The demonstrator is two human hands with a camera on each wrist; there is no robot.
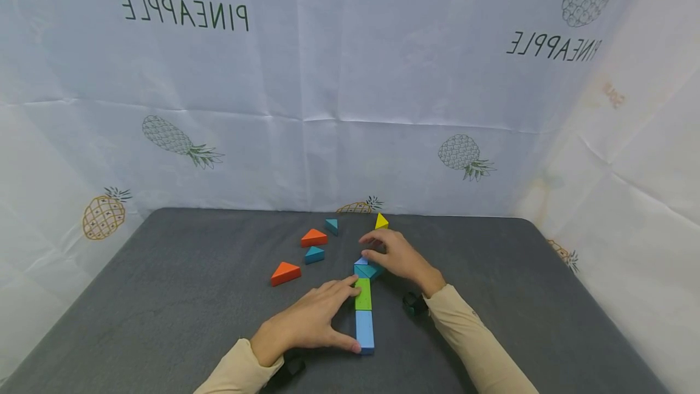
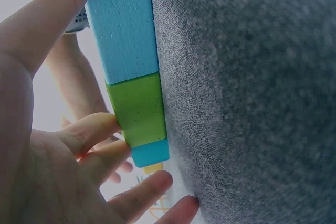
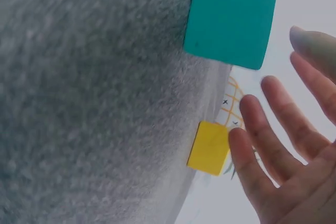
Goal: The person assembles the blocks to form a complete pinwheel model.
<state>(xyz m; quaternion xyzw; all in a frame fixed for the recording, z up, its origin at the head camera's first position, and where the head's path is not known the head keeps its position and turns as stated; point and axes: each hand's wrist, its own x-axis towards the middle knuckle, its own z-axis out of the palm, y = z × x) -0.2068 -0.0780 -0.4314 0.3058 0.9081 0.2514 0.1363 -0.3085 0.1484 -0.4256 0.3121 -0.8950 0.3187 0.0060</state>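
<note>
A row of blocks runs away from me: a light blue rectangular block, a green block, then teal triangular blocks and a small light blue piece partly behind fingers. My left hand lies along the row's left side, thumb at the light blue block's near end. In the left wrist view, two of its extended fingers touch the green block. Over the row's far end, my right hand has loosely spread fingers; the right wrist view shows nothing held. Just beyond it stands a yellow triangular block.
Left of the row lie two orange triangular blocks and two teal ones, the nearer teal block between them. They sit on a dark grey tabletop. Behind it hangs a pale pineapple-print cloth.
</note>
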